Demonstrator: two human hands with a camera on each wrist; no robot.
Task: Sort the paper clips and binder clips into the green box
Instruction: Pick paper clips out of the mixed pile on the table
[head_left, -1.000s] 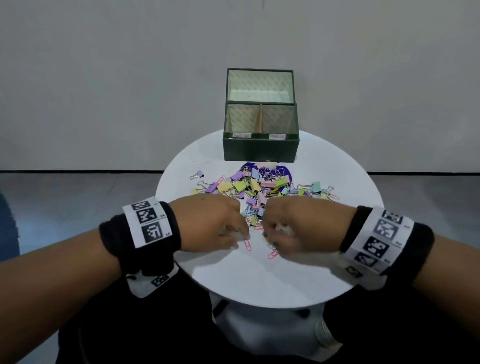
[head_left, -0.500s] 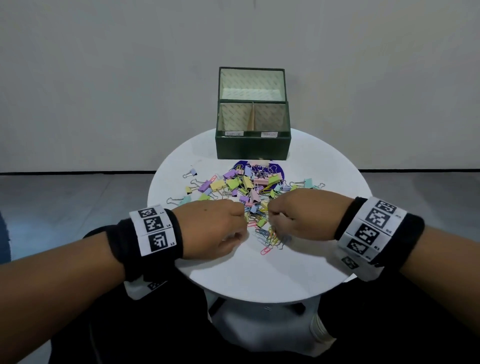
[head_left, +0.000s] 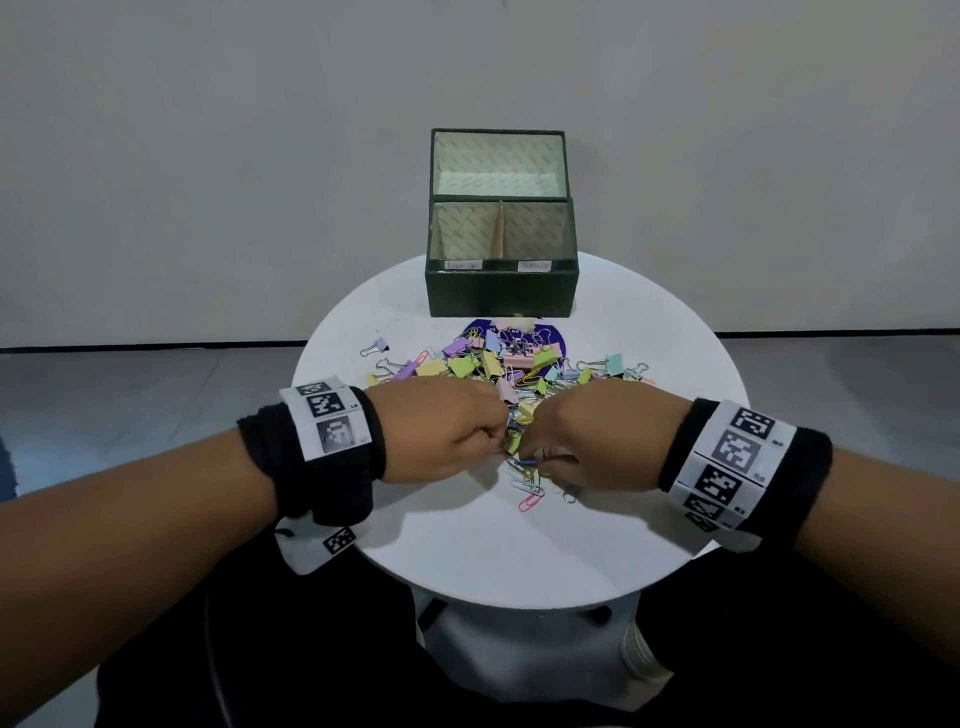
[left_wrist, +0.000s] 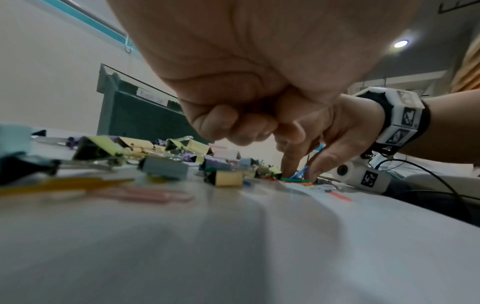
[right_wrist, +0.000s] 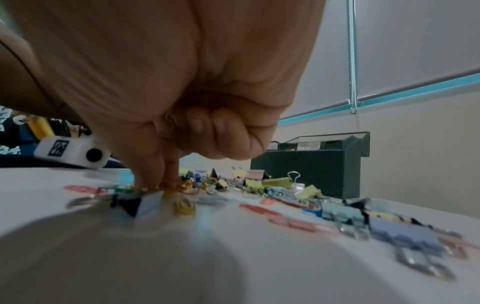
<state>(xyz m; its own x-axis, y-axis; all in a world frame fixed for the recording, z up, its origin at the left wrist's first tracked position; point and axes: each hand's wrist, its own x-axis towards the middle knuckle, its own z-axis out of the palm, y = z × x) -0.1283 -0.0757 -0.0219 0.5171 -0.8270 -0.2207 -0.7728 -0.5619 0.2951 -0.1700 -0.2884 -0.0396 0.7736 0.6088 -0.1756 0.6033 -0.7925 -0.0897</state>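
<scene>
A dark green box (head_left: 501, 291) with two labelled compartments and a raised lid stands at the table's far side. In front of it lies a mixed pile of pastel binder clips and coloured paper clips (head_left: 498, 364). My right hand (head_left: 540, 462) is at the pile's near edge; its thumb and forefinger pinch a blue paper clip (left_wrist: 301, 172) against the table while its other fingers stay curled (right_wrist: 207, 131). Just left of it, knuckles nearly touching, my left hand (head_left: 496, 441) is balled in a fist (left_wrist: 233, 131). Nothing shows inside that fist.
The round white table (head_left: 467, 545) has bare surface between the hands and its near edge. Loose paper clips (head_left: 530, 501) lie just below the right hand. A few stray binder clips (head_left: 376, 347) sit at the left of the pile. A grey wall stands behind.
Both hands have moved forward and closer together into the near edge of the pile. The right thumb and forefinger have come down onto the paper clips.
</scene>
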